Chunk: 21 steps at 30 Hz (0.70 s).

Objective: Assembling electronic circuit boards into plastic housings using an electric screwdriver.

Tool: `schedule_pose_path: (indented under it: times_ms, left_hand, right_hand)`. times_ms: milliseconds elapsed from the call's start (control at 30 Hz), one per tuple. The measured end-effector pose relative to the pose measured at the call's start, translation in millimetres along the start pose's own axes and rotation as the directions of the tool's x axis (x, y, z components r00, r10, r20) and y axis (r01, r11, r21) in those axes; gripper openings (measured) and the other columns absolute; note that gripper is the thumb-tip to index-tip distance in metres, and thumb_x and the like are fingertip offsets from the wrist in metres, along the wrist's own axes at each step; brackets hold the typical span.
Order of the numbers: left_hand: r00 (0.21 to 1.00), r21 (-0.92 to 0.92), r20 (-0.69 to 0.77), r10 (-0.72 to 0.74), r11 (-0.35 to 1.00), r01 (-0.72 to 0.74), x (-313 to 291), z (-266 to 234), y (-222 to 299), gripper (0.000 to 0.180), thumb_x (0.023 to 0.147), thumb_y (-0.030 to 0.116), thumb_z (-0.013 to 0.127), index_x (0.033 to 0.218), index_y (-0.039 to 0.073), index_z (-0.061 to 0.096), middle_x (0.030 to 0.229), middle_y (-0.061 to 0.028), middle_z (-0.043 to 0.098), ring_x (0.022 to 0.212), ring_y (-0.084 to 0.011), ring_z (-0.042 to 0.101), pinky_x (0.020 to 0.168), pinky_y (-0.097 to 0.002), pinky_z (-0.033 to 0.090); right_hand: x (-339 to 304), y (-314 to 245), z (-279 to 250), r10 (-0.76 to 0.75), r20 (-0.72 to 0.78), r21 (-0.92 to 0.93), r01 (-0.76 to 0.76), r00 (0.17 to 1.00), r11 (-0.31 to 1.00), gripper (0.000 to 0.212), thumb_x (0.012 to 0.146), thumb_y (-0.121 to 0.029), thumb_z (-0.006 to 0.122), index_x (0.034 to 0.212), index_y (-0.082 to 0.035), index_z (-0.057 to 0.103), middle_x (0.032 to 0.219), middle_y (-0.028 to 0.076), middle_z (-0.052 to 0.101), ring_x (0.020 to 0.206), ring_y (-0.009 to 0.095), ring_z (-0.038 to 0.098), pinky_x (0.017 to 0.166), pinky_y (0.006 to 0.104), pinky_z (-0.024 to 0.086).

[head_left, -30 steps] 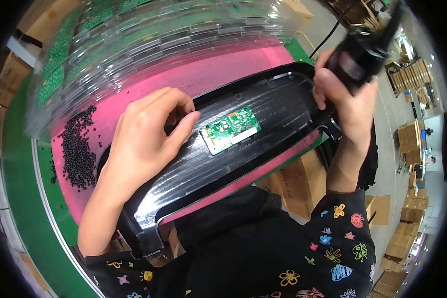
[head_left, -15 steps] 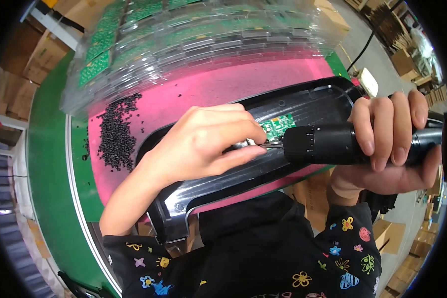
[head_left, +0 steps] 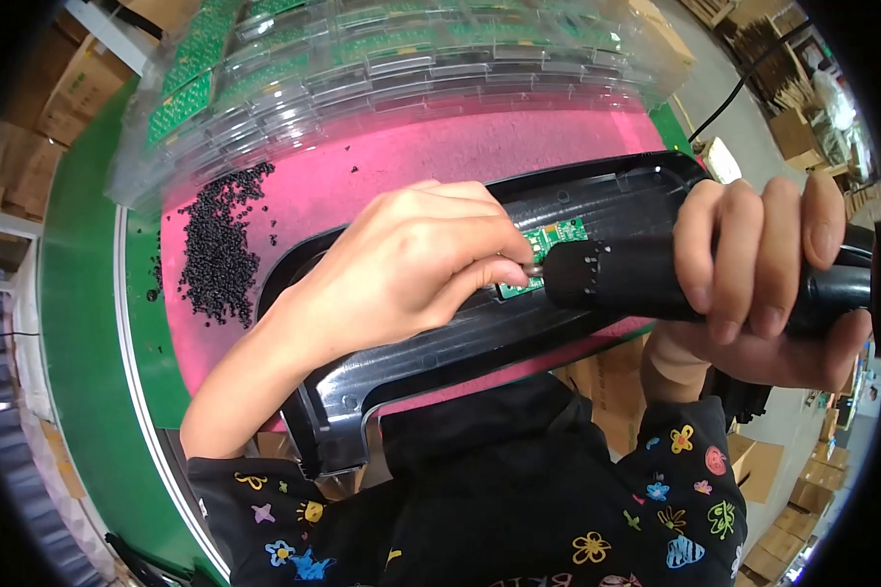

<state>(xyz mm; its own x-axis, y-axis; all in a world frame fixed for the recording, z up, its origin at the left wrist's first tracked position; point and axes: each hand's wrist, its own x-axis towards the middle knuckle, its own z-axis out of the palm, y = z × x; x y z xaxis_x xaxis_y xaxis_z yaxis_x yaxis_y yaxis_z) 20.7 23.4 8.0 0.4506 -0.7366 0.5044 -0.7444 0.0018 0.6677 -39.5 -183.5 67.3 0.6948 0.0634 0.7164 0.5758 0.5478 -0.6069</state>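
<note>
My right hand (head_left: pixel 754 259) is wrapped round a black electric screwdriver (head_left: pixel 622 279), held level with its nose pointing left. At that nose, the thumb and forefinger of my left hand (head_left: pixel 416 259) are pinched together by the metal bit (head_left: pixel 533 271). Whether they grip the bit or a small screw is hidden. Just behind and below the fingertips, a small green circuit board (head_left: pixel 561 232) lies in a long black plastic housing (head_left: pixel 617 201). My left forearm crosses over the housing's left part.
Tiny black screw-like pieces (head_left: pixel 215 259) lie heaped on the pink mat (head_left: pixel 313 191) at left. Stacked clear plastic trays (head_left: pixel 392 73) with green boards stand along the back. The green table (head_left: pixel 88 323) extends left; cardboard boxes (head_left: pixel 803 494) sit at right.
The screwdriver's nose has shifted slightly left, closer to my left fingertips, and its barrel has turned. More of the board shows below the fingers. The view has shifted a little.
</note>
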Motion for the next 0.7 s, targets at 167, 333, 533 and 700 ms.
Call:
schedule_pose_path:
  times_ms: [167,333,533,700]
  left_hand:
    - [0.999,0.297,-0.04,0.017,0.955,-0.005,-1.5,-0.5,0.6,0.013,0.072,0.004,0.075,0.081,0.004,0.066,0.078,-0.0058,0.067,0.076,-0.0228,0.066,0.063,-0.0329,0.046]
    - [0.995,0.276,-0.084,-0.057,0.958,0.078,-3.0,0.6,-7.4,0.011,0.078,0.004,0.071,0.088,0.001,0.066,0.078,-0.0116,0.066,0.075,-0.0296,0.064,0.067,-0.0376,0.049]
    - [0.99,0.273,-0.094,-0.102,0.954,0.124,-4.9,2.7,-10.0,0.013,0.079,0.007,0.071,0.088,0.001,0.065,0.081,-0.0124,0.065,0.08,-0.0312,0.062,0.07,-0.0397,0.049]
    - [0.993,0.293,-0.019,-0.116,0.949,0.117,-4.3,-1.1,-9.6,0.013,0.077,0.008,0.072,0.086,0.002,0.065,0.081,-0.0096,0.065,0.082,-0.0289,0.062,0.071,-0.0393,0.048]
  right_hand:
    - [-9.5,1.2,3.1,0.268,-0.076,-0.141,-0.276,0.96,0.951,0.041,0.087,-0.043,0.059,0.099,-0.007,0.044,0.064,-0.001,0.05,0.047,0.009,0.046,0.05,0.0256,0.041]
    - [-20.0,16.7,3.8,0.307,-0.125,-0.204,-0.327,0.943,0.923,0.043,0.087,-0.044,0.059,0.099,-0.006,0.044,0.063,-0.002,0.049,0.044,0.009,0.044,0.047,0.0249,0.04]
    - [-20.6,21.7,8.4,0.329,-0.123,-0.279,-0.351,0.936,0.894,0.044,0.085,-0.044,0.063,0.098,-0.007,0.044,0.063,-0.001,0.05,0.045,0.009,0.046,0.047,0.0249,0.041]
    - [-20.7,19.2,7.2,0.362,-0.078,-0.148,-0.37,0.929,0.917,0.044,0.081,-0.042,0.069,0.094,-0.008,0.045,0.06,-0.002,0.052,0.043,0.01,0.048,0.045,0.0242,0.043]
